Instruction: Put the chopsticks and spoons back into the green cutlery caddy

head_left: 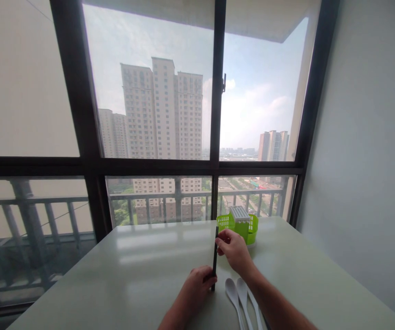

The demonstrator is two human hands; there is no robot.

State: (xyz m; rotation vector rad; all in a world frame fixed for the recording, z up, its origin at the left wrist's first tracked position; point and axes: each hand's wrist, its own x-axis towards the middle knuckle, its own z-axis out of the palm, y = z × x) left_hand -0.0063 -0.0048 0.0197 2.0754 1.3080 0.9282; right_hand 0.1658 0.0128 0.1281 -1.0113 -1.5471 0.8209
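The left hand [197, 285] closes its grip on the lower end of dark chopsticks [214, 256], and the right hand [233, 250] pinches their upper end. They stand upright on the bench [132, 275]. Two white spoons [240, 298] lie just beside, and a green basket [240, 224] stands behind.

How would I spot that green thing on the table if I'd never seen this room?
Find the big window, then the pale table below it. At the table's far edge, just beyond the right hand, stands a green basket with slotted walls and a white ribbed lid. It is the only brightly coloured thing; the spoons nearby are white.
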